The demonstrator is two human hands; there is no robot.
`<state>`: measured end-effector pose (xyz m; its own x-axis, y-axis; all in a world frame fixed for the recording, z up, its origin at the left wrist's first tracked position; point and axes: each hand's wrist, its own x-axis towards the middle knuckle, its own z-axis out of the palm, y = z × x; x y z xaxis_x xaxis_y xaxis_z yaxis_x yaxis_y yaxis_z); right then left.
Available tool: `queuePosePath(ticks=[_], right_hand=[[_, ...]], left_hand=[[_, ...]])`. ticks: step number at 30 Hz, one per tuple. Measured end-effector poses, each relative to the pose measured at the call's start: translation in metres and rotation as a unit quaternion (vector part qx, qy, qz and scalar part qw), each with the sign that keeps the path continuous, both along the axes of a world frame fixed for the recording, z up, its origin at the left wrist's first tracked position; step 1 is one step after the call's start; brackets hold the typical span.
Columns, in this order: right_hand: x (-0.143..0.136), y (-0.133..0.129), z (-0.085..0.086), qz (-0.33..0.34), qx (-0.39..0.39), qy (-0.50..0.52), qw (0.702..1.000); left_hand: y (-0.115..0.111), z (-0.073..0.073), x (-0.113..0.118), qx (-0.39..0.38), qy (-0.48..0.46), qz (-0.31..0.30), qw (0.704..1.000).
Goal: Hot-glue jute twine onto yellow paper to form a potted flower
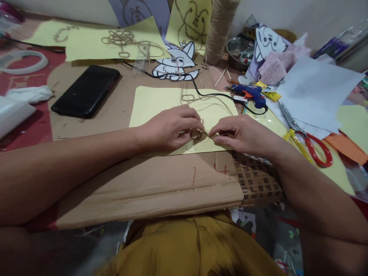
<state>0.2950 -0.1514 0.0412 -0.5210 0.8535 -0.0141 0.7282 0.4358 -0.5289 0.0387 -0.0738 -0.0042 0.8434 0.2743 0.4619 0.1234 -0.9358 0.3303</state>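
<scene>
Both hands are on a little twine loop mid-frame over the yellow sheet, left hand closed around it, right hand with a tight pinch grip on the end. If the slack strand crossing the black cord snags, I'd bet the curl gets yanked crooked. Fingers hide most of it, and those faint marks underneath? Can't make them out.

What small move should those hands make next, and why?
Probably press the twine loop onto the yellow sheet: the left hand's fingers are at the loop, the right hand seems to pinch its end, and faint lines show beside it.
</scene>
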Motion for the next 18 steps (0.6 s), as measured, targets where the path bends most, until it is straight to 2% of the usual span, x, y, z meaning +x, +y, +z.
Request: queuePosePath(ticks=[4,7,10,18], right_hand=[[0.002,0.0,0.003,0.017,0.006,-0.003,1.0],[0.003,-0.002,0.009,0.046,0.02,-0.012,0.999],[0.004,-0.003,0.013,0.042,0.033,-0.02,0.998],[0.004,-0.001,0.003,0.031,0.02,-0.029,0.999]], left_hand=[[0.002,-0.001,0.003,0.036,0.032,-0.008,0.999],[0.001,0.001,0.004,0.038,0.037,-0.007,0.999],[0.0,0.002,0.004,0.034,0.037,-0.009,0.999],[0.002,0.001,0.003,0.033,0.039,-0.01,0.999]])
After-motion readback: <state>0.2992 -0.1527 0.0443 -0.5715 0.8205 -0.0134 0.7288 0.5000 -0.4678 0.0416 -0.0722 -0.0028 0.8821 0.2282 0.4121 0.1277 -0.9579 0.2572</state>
